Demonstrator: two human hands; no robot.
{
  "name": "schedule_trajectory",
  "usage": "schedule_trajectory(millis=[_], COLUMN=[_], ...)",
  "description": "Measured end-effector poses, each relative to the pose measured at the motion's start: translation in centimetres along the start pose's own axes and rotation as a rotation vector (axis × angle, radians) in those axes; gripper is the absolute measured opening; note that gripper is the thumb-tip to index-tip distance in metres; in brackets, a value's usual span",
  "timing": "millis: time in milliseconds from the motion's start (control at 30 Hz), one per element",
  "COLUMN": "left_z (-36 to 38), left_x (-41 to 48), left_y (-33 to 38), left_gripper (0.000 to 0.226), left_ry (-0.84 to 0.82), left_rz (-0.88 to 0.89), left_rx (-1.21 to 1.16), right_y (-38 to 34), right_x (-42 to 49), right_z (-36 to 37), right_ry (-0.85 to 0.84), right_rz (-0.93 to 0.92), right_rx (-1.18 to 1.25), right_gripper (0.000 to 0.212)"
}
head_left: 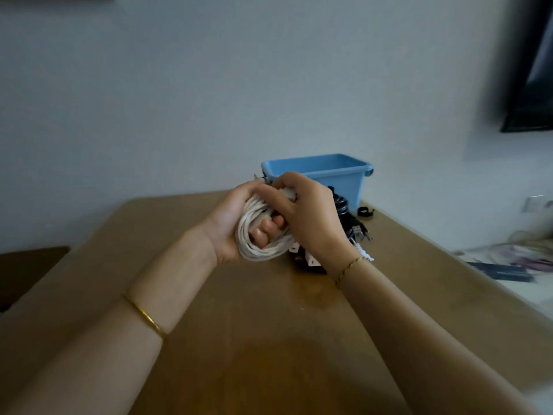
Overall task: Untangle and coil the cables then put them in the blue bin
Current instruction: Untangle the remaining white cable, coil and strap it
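Above the one wooden table [269, 324], the left hand [227, 226] curls through one white cable coil [260, 250], the right hand [311, 217] pinching its top; behind lie tangled black cables [347, 217], number unclear, then one blue bin [338, 175].

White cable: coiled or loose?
Coiled: the white cable loops in a bundle round fingers of the left hand; the right hand grips its top.

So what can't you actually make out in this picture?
Head view only:
- inside of the bin: hidden by its own wall.
- black cables: mostly behind the right hand.
- end of the white cable: under that hand's fingers.
- clutter at the right edge: blurred.
- dark frame: cut off top right.
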State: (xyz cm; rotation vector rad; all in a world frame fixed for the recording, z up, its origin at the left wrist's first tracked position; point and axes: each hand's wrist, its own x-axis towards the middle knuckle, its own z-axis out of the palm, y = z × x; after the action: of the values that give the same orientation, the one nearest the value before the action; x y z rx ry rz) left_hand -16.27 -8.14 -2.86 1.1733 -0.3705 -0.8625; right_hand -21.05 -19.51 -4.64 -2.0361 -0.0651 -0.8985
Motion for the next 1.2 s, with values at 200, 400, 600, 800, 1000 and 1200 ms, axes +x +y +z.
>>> schedule_trajectory(millis=[200,400,600,800,1000,1200], left_z=[4.0,7.5,9.9,9.6,8.6,7.6], left_x=[1.5,4.2,7.9,11.2,12.9,13.5], left_y=[-1.3,-2.7,-0.9,1.6,3.4,3.6], left_gripper=[0.041,0.041,0.02,0.024,0.024,0.024], left_ry=[-0.063,0.2,0.324,0.337,0.35,0.323], left_rz=[0.136,0.484,0.578,0.587,0.596,0.576], left_rx=[0.079,0.362,0.443,0.467,0.45,0.425], right_y=[2.0,3.9,5.5,10.7,21.3,24.2], right_x=[-0.8,0.1,3.9,7.3,7.7,8.7], right_z=[-4.6,-7.9,-10.0,-13.0,-10.7,-7.9], right_ry=[0.124,0.189,0.135,0.199,0.154,0.01], right_rz=[0.039,0.099,0.211,0.491,0.601,0.494], right_rx=[0.001,0.049,0.144,0.426,-0.276,-0.726], right_gripper=[0.029,0.03,0.037,0.045,0.028,0.012])
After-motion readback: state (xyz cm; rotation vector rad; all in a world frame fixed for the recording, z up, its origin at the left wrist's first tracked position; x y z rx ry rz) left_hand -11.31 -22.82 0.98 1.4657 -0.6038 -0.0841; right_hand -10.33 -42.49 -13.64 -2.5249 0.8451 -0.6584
